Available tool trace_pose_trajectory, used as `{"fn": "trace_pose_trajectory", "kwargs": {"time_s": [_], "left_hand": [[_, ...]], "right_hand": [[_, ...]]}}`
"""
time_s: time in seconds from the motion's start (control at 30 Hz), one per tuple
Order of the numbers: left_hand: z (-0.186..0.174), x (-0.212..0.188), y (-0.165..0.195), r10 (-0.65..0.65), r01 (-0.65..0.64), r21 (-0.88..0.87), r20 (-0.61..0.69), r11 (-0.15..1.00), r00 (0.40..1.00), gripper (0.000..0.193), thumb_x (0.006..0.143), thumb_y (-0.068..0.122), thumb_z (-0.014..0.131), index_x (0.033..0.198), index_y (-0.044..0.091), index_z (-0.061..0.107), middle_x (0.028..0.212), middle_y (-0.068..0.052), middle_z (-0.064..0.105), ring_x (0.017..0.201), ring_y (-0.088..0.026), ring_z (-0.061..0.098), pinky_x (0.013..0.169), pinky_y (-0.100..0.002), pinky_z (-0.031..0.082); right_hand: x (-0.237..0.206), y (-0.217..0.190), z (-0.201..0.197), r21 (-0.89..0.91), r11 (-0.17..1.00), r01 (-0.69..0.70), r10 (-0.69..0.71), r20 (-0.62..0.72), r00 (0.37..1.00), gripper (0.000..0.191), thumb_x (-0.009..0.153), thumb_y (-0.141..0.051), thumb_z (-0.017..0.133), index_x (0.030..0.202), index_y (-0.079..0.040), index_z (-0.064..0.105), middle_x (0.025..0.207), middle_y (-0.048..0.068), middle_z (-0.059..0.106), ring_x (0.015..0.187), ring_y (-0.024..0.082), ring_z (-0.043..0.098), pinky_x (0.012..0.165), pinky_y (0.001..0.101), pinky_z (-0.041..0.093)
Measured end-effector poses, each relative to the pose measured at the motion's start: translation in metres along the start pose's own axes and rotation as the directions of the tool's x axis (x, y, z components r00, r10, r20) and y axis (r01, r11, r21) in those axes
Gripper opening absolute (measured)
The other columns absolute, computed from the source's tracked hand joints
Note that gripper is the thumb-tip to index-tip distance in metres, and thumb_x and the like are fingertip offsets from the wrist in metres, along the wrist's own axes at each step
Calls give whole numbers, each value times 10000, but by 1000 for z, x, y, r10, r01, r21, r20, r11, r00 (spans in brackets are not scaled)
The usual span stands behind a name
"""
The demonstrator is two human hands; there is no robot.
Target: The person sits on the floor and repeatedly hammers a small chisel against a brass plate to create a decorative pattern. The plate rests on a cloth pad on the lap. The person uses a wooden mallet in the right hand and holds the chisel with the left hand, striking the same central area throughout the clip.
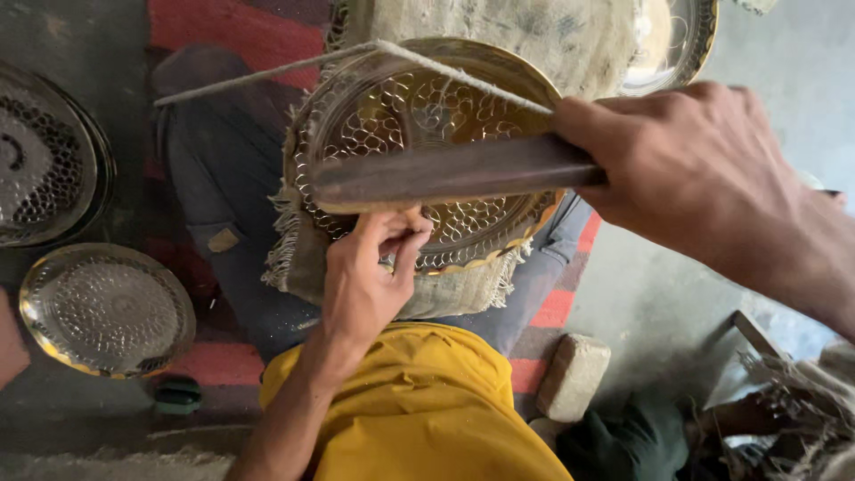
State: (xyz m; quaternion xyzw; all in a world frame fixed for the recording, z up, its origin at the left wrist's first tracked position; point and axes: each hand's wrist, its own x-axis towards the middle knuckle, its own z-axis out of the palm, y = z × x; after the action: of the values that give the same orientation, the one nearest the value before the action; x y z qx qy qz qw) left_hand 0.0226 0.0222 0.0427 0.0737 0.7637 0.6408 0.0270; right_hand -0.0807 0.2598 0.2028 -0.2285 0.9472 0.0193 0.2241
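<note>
Brass plate (427, 116), stiff, likely slippery, pinched at its rim by left hand (365, 276); right hand (695, 169) clenches the bow handle (445, 174).

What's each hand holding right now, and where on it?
Right hand grips the dark flat tool at its right end. Left hand pinches the brass plate at its near rim.

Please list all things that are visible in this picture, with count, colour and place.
patterned metal plate: one, gold-rimmed, on the lap, centre
burlap cloth: one, beige, under that plate
dark flat tool: one, brown, across the plate
other plates: at least two, silvery, on the floor left
block: one, tan, on the floor right
left hand: pinches the plate's near edge
right hand: grips the tool's end
</note>
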Motion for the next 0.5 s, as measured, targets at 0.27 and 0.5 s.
{"fn": "trace_pose_trajectory", "kwargs": {"time_s": [0.27,0.5], "left_hand": [[-16,34,-3,74,-134,118,413,984,908,338,942,31,710,1261,61,605,1016,-132,774,860,-260,778,688,-352,634],[-13,75,2,91,-269,99,785,958,613,478,903,-50,631,1351,109,581,882,-173,761,704,-243,762,576,-349,641]], "right_hand": [[-51,21,65,264,959,-99,179,-299,937,292,906,-212,765,978,-40,540,767,142,646,665,324,672,606,435,541],[-93,-7,156,534,809,-248,477,-348,807,285,870,-165,812,993,-27,595,795,156,655,677,323,674,646,432,535]]}}
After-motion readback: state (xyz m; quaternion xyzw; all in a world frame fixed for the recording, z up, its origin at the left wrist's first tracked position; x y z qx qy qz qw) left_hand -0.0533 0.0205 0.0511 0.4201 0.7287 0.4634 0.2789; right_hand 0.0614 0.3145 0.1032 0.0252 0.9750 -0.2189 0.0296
